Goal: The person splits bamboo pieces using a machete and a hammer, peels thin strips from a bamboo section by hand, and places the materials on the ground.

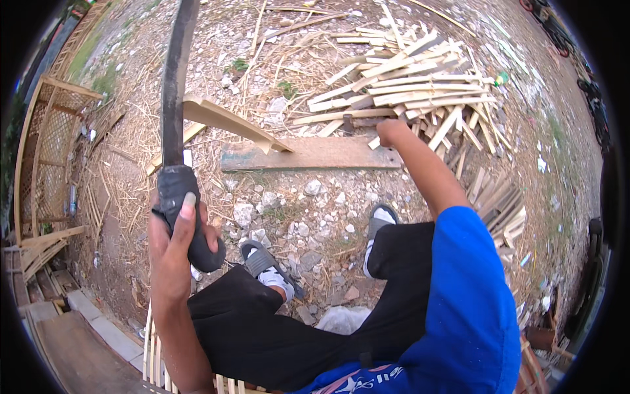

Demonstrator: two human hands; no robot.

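My left hand (176,240) is wrapped round the black-taped handle of a machete (172,105), its long dark blade pointing up and away from me. Out in front, my right hand (394,134) is closed on the handle of a hammer (359,122), whose dark head is toward the left. The hammer is just above the right end of a worn wooden plank (308,155) on the ground. A split piece of bamboo (230,121) slants across the plank's left part, its far end beside the machete blade.
A big heap of split bamboo strips (420,82) lies beyond my right hand, with a greyer stack (502,203) to its right. My sandalled feet (266,261) rest on stony ground between me and the plank. A lattice bamboo frame (56,154) stands at the left.
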